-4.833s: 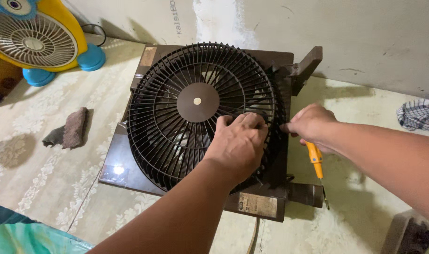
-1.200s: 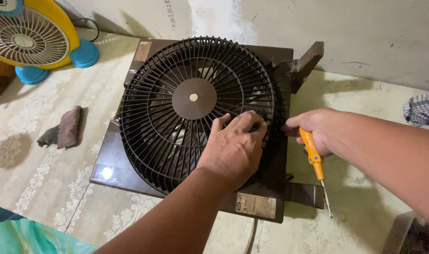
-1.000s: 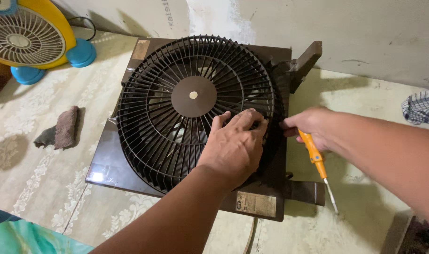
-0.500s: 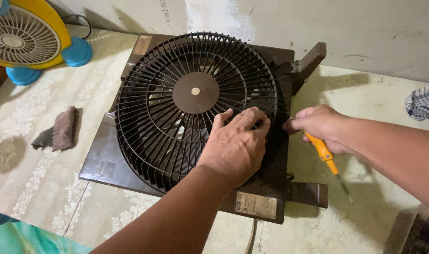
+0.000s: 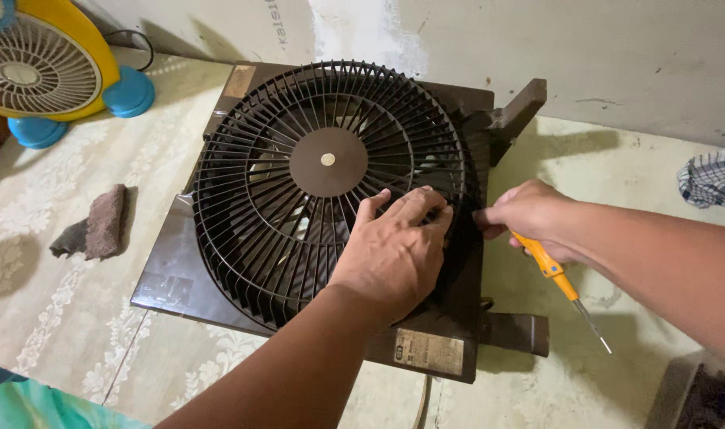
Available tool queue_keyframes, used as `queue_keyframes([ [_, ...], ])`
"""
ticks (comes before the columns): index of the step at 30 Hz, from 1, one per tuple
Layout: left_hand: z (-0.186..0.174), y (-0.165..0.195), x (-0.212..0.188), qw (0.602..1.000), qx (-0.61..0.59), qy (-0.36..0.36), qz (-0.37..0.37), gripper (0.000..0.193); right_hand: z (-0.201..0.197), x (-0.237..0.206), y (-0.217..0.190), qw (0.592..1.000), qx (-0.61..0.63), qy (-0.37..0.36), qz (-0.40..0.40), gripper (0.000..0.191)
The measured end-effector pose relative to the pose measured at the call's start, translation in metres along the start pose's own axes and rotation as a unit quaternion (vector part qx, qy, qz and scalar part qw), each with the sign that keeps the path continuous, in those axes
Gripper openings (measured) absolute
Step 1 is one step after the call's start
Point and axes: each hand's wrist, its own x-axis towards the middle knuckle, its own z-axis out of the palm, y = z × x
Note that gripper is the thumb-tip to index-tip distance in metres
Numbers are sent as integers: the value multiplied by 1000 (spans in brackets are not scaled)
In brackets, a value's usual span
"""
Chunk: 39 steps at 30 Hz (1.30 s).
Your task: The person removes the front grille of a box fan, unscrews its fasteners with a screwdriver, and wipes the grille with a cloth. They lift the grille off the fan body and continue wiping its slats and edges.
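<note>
Head view shows a dark brown box fan (image 5: pixel 219 262) lying flat on the floor, its round grille (image 5: pixel 299 159) under the left hand (image 5: pixel 394 254), fingers spread and pressing, while the right hand (image 5: pixel 533 218) beside the frame's right edge grips an orange-handled screwdriver (image 5: pixel 557 278).

From my feed, the round grille (image 5: pixel 330 167) under my left hand (image 5: pixel 394 254) looks like dark brown plastic, matt on the ribs, with a smooth centre disc. The square fan housing (image 5: pixel 179 270) beneath it is the same brown plastic but glossier, catching a light patch near its front corner. My right hand (image 5: pixel 533 218) grips a screwdriver (image 5: pixel 557 274) with a smooth orange plastic handle and a dull metal shaft. The floor covering (image 5: pixel 76 318) looks like patterned vinyl, slightly shiny. A rough brown rag (image 5: pixel 96 226) lies crumpled on it.
</note>
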Motion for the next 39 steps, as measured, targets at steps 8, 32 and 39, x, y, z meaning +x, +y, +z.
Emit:
queue_keyframes([
  [8, 1, 3, -5, 1000, -3, 0, 1, 41, 11, 43, 9, 993, 53, 7, 101, 19],
  [32, -43, -16, -31, 941, 58, -187, -275, 120, 6, 4, 18, 979, 114, -58, 156, 23],
  [39, -45, -41, -71, 933, 54, -190, -301, 118, 6, -12, 12, 959, 169, -8, 226, 29],
])
